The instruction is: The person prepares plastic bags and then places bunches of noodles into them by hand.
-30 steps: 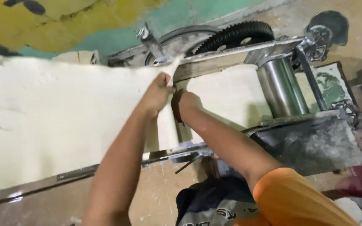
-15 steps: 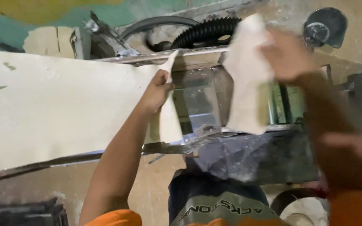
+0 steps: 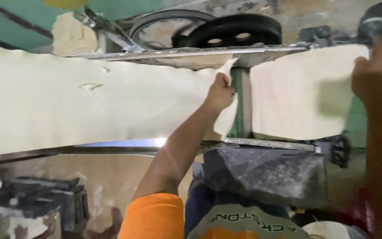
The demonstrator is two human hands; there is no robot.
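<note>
Dough everywhere: my left hand [image 3: 219, 93] pinches the long sheet's [image 3: 89, 102] edge to keep it taut; right hand [image 3: 376, 79], blurred, grips the cut piece [image 3: 297, 102] aloft.

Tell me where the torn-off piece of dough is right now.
In the head view, the torn-off dough piece hangs on the right, held up by the right hand, beside the long dough sheet gripped by the left hand.

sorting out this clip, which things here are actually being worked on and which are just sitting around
In use:
- left hand pinching the edge of the long dough sheet
- right hand holding the separate dough piece
- metal table edge under the sheet

Lying about:
- black pulley wheel
- dough lump
- dark machine at lower left
</note>
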